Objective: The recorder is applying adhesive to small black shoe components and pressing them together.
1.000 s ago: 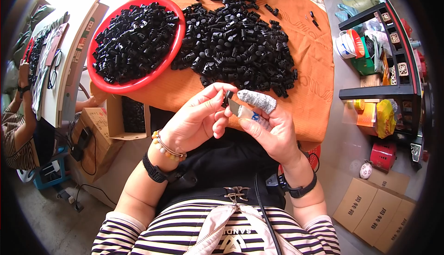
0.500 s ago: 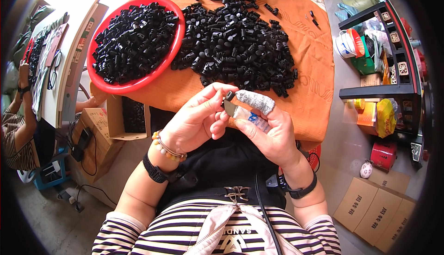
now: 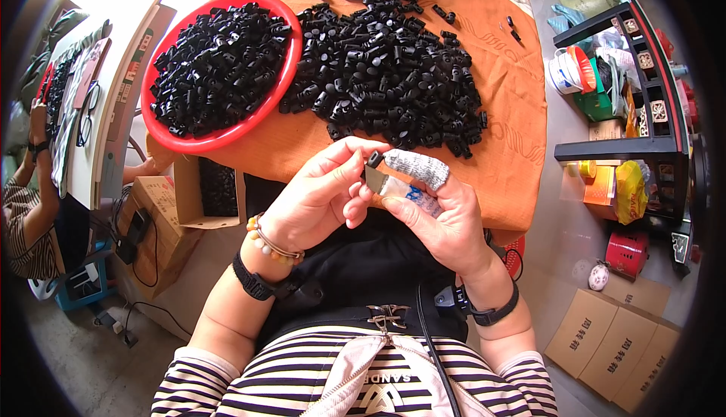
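In front of my chest, my left hand (image 3: 321,190) is closed, pinching a small black plastic piece (image 3: 375,158) between thumb and forefinger. My right hand (image 3: 450,217) grips a short, flat metal blade (image 3: 374,179) by its handle (image 3: 412,192), which is wrapped in white and blue material. A grey knitted sleeve (image 3: 416,166) covers the right forefinger, whose tip lies beside the black piece. The blade stands against or just below that piece; I cannot tell whether it cuts in. Beyond my hands, a large heap of similar black pieces (image 3: 386,77) covers part of the orange tablecloth (image 3: 507,99).
A red basin (image 3: 296,54) full of black pieces stands left of the heap. Left of the table are cardboard boxes (image 3: 162,228) and another person's arm (image 3: 45,182) at a white table. At right stand a black shelf (image 3: 612,149) and flat cartons (image 3: 612,341).
The blade has turned slightly in my right hand and its flat side looks browner. Both hands have barely shifted, still holding the black piece and the blade.
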{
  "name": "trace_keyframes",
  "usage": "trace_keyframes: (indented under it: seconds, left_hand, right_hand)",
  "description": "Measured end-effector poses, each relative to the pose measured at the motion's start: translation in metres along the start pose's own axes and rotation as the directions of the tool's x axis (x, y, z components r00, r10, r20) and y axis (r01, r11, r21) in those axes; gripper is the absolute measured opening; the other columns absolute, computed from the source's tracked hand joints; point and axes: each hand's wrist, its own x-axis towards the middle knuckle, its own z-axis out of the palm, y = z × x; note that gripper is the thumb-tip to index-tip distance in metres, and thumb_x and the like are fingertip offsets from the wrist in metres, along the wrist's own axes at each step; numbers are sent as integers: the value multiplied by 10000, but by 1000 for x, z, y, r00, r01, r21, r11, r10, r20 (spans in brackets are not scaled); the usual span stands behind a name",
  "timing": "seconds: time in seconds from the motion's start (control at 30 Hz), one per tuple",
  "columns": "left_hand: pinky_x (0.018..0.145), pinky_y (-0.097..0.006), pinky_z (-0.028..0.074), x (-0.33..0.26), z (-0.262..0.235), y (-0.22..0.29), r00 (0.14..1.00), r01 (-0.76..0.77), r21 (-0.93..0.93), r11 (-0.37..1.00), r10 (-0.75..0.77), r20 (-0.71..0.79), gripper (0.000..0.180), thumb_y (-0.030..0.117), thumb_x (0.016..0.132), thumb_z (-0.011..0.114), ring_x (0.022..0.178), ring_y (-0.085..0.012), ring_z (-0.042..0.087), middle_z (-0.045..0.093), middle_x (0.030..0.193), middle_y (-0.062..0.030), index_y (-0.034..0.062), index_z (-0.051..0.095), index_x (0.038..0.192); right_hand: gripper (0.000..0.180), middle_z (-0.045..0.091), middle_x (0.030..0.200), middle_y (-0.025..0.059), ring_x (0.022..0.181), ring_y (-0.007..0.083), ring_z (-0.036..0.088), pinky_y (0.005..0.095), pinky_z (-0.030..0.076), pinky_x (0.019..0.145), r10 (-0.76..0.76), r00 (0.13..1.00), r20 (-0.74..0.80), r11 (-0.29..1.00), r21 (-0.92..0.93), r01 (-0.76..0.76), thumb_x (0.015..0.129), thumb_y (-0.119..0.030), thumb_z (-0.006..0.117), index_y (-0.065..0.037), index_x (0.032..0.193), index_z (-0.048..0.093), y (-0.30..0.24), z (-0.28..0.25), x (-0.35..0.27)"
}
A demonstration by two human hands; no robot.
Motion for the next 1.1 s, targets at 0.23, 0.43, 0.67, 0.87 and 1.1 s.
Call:
trace_keyframes:
  seconds: [0.23,0.43,0.67,0.87,1.1]
  left_hand:
    - [446,-190,355,-1,1,2,999,24,-7,1000,-24,24,345,275,942,483,488,-44,397,461,637,6,67,449,1216]
    - [441,-188,353,0,1,0,999,24,-16,1000,-23,24,354,292,935,496,486,-44,396,468,644,5,71,453,1208]
    - [439,-186,350,-1,2,-1,1000,17,-42,999,-18,-7,351,309,933,494,478,-46,394,485,657,4,86,454,1201]
    - [448,-185,360,-1,1,0,1000,-2,-26,1000,3,23,340,277,917,531,491,-54,420,510,692,-7,93,455,1193]
    - [457,-186,381,-1,-1,-1,999,-45,3,999,45,22,315,249,917,535,497,-56,432,546,754,-31,92,459,1179]
  right_hand:
    - [295,623,827,-6,704,13,510,180,440,623,-69,998,-5,990,-125,68,841,-59,631,-16,1128,578,0,-2,1]
    - [291,637,838,24,701,33,531,187,448,619,-64,998,9,995,-73,64,842,-50,622,-5,1125,574,-3,-2,0]
    - [308,645,858,52,744,48,567,199,464,652,-57,998,-20,998,-24,57,841,-60,622,6,1135,560,-2,3,-1]
    - [306,647,834,45,712,39,558,204,466,631,-52,999,8,994,-93,53,844,-75,624,-9,1137,564,-2,-2,-1]
    - [313,636,757,12,647,27,528,201,446,571,-41,999,16,993,-110,43,835,-76,636,-36,1140,579,-2,-1,-1]
